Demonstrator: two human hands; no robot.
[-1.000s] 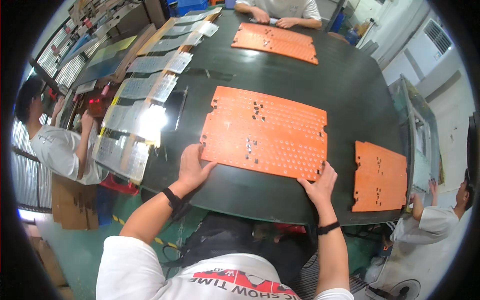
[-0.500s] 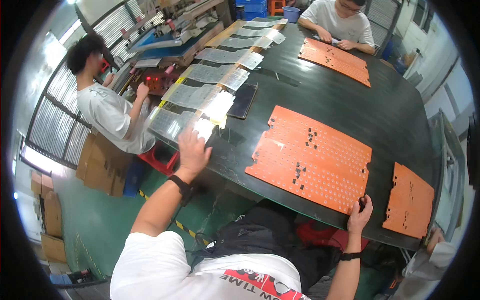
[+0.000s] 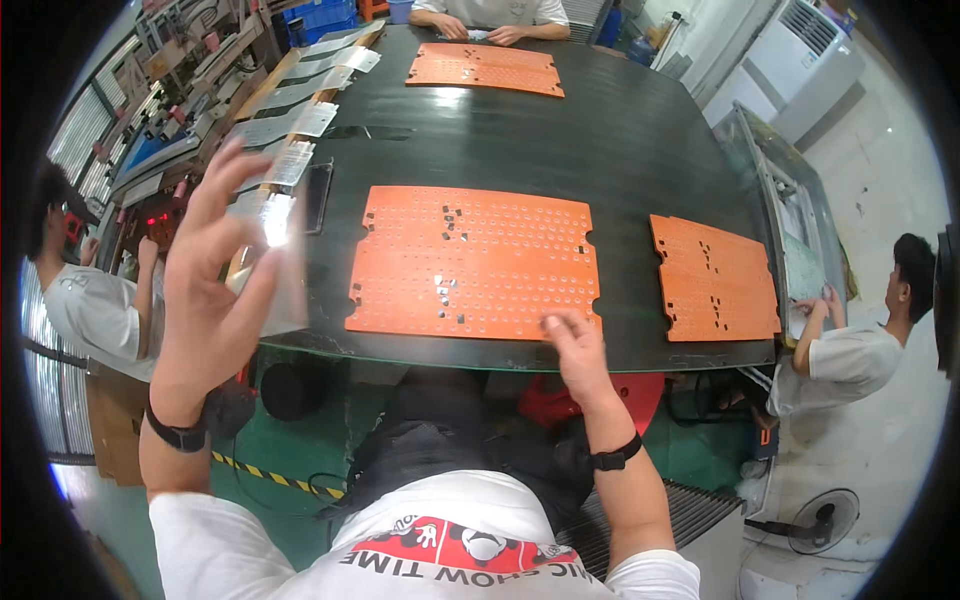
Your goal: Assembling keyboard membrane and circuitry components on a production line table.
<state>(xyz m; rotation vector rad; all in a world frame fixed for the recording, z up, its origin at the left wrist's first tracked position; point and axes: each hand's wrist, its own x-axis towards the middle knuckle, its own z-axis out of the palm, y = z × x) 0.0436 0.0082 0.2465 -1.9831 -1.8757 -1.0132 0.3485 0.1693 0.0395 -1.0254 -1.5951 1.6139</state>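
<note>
My left hand [image 3: 213, 285] is raised over the table's left side, thumb and finger pinched on a clear plastic sheet [image 3: 288, 285], which is smeared by motion and bright with glare. In front of me lies an orange board [image 3: 500, 262] with rows of round holes, edge notches and several small black pieces on it. My right hand [image 3: 580, 355] is at the board's near right corner, fingers curled together over its edge; whether something small is between them is hidden. Beyond the left hand runs a row of similar clear sheets [image 3: 290, 165].
A second orange board [image 3: 715, 280] lies to the right, a third [image 3: 485, 68] at the far side before a co-worker's hands [image 3: 480, 30]. Co-workers sit left [image 3: 100, 310] and right [image 3: 850, 350]. A dark flat tablet-like thing [image 3: 318, 198] lies beside the sheets.
My left hand has lifted from the nearest sheet and come up toward me with a clear sheet. The right hand stays by the board's corner. The view has swung to the right.
</note>
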